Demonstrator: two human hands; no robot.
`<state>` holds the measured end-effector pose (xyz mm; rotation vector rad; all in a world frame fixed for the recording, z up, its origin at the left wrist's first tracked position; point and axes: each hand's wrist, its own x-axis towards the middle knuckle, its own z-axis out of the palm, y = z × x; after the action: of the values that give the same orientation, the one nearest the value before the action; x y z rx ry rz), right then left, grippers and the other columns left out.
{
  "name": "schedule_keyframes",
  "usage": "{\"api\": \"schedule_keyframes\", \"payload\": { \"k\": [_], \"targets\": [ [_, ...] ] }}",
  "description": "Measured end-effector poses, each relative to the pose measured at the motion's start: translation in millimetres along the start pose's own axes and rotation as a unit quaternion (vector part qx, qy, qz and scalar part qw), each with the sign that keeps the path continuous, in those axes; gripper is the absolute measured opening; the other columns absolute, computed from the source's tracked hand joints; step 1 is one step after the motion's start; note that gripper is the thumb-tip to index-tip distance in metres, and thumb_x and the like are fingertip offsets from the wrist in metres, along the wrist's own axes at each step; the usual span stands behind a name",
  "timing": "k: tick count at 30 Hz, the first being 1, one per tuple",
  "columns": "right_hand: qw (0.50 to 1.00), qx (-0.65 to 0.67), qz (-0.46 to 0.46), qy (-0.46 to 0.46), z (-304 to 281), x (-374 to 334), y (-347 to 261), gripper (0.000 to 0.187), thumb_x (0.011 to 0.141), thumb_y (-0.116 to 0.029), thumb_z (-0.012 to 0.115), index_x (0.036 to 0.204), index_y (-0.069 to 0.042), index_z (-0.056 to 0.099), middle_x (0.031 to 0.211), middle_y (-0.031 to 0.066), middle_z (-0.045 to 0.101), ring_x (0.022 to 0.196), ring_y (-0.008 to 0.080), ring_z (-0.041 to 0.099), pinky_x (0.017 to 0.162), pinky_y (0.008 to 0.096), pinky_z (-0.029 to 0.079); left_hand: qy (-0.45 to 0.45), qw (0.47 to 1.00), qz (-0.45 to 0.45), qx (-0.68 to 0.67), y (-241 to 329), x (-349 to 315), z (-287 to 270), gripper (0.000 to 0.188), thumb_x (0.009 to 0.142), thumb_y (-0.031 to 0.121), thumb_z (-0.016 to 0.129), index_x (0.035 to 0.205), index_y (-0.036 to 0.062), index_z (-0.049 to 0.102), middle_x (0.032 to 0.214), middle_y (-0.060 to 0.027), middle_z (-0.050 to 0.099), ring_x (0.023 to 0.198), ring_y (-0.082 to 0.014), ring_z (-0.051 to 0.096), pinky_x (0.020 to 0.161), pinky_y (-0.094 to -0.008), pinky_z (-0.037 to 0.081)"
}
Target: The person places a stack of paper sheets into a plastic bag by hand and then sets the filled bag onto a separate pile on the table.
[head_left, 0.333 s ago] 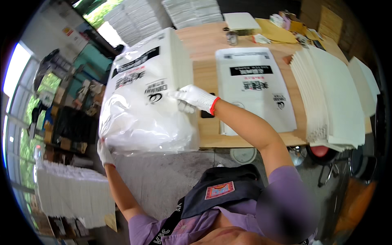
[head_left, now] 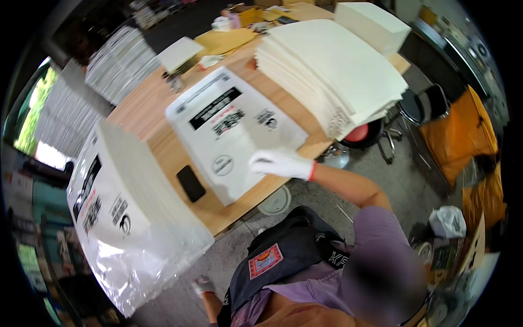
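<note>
My right hand (head_left: pixel 280 164), in a white knit glove with a red cuff, is over the near right edge of a flat white printed plastic bag (head_left: pixel 248 139) on the table. Its fingers are bent, with a gap beside the thumb, and nothing shows in them. Low beside my body is my gloved left hand (head_left: pixel 203 285), blurred, its fingers loosely apart and holding nothing visible. A thick stack of white sheets in a clear printed bag (head_left: pixel 122 223) sits at the table's left edge, its loose plastic end toward me.
A black phone (head_left: pixel 190 183) lies between the two bags. Fanned white sheets (head_left: pixel 338 65) and a white block (head_left: pixel 373 27) occupy the table's right side. A jar (head_left: pixel 173 82) stands farther back. Beyond the right edge are a black chair (head_left: pixel 422 103) and orange sacks (head_left: pixel 460 136).
Both hands have come away from the bagged stack. The right hand has moved over the flat bag; the left has dropped beside my body. The view has turned right.
</note>
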<state>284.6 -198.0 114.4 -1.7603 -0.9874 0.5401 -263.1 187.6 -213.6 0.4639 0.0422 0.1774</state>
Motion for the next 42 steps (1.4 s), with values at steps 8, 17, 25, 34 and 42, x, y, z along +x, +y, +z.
{"api": "schedule_keyframes", "payload": {
  "k": [8, 17, 25, 34, 42],
  "targets": [
    [0.752, -0.577, 0.016, 0.317, -181.2, -149.1, 13.6, 0.025, 0.081, -0.028, 0.062, 0.102, -0.015, 0.064, 0.101, 0.0041, 0.067, 0.098, 0.0263, 0.062, 0.084, 0.0396, 0.049, 0.033, 0.69, -0.123, 0.712, -177.2, 253.6, 149.2, 0.029, 0.094, 0.03, 0.053, 0.109, 0.0058, 0.06, 0.092, -0.0117, 0.067, 0.089, -0.0219, 0.065, 0.081, -0.0348, 0.049],
    [0.713, -0.634, -0.117, 0.277, -228.7, -166.8, 55.3, 0.031, 0.084, -0.027, 0.059, 0.112, -0.014, 0.064, 0.11, 0.0039, 0.066, 0.1, 0.0217, 0.063, 0.087, 0.0354, 0.05, -0.159, 0.788, -0.138, 0.579, -213.5, 432.3, 403.3, 0.028, 0.098, 0.024, 0.051, 0.114, 0.0012, 0.058, 0.102, -0.005, 0.066, 0.091, -0.0107, 0.061, 0.079, -0.0258, 0.048],
    [0.737, -0.627, -0.029, 0.253, -232.4, -158.4, 15.0, 0.026, 0.084, -0.023, 0.057, 0.106, -0.013, 0.066, 0.101, 0.0044, 0.067, 0.089, 0.0198, 0.066, 0.07, 0.0327, 0.054, -0.15, 0.891, -0.31, 0.296, -287.9, 551.8, 501.1, 0.047, 0.099, 0.045, 0.043, 0.124, 0.0067, 0.052, 0.112, -0.0116, 0.063, 0.079, -0.0185, 0.062, 0.078, -0.0299, 0.052],
    [0.913, 0.152, 0.111, 0.363, -160.2, -224.8, -16.4, 0.042, 0.092, -0.031, 0.058, 0.124, -0.004, 0.056, 0.104, 0.0139, 0.065, 0.091, 0.0215, 0.066, 0.079, 0.0284, 0.053, -0.117, 0.833, -0.273, 0.466, -177.4, 514.0, 502.3, 0.031, 0.089, 0.007, 0.053, 0.116, -0.0055, 0.058, 0.104, -0.0114, 0.067, 0.092, -0.0183, 0.065, 0.08, -0.03, 0.054],
    [0.897, 0.292, 0.063, 0.326, -146.2, -201.9, 17.4, 0.053, 0.088, -0.018, 0.065, 0.135, 0.0, 0.048, 0.124, 0.0106, 0.06, 0.114, 0.0201, 0.057, 0.094, 0.0312, 0.047, -0.262, 0.716, -0.201, 0.615, -157.9, 492.0, 487.9, 0.053, 0.084, 0.012, 0.064, 0.132, -0.0016, 0.047, 0.108, -0.0099, 0.065, 0.099, -0.0175, 0.062, 0.086, -0.0303, 0.051]
  ]
}}
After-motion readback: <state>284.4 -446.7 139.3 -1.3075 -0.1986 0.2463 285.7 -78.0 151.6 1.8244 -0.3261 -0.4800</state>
